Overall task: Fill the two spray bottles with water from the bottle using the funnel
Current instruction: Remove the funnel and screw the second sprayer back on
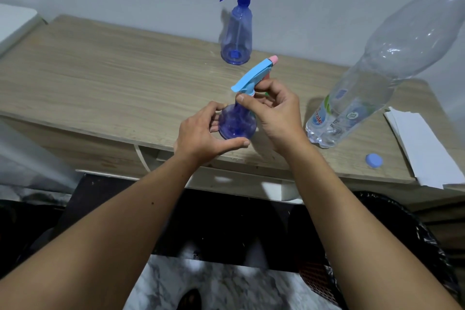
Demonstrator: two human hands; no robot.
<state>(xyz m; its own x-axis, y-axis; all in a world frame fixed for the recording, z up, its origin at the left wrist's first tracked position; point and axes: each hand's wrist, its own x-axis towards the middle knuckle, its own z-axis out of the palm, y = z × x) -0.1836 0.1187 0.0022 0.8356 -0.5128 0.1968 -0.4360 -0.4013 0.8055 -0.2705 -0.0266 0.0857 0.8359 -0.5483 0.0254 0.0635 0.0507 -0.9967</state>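
Note:
A small round blue spray bottle stands near the front edge of the wooden table. My left hand grips its body. My right hand pinches the neck just under its light-blue trigger head, which has a pink nozzle. A taller blue spray bottle with a white and blue trigger stands upright at the back of the table. A large clear water bottle stands uncapped at the right, holding water in its lower part. Its blue cap lies by the front edge. No funnel is in view.
White paper sheets lie at the table's right end. A black-lined bin stands on the floor at the lower right. A white object sits beyond the table's left end. A wall rises right behind the table.

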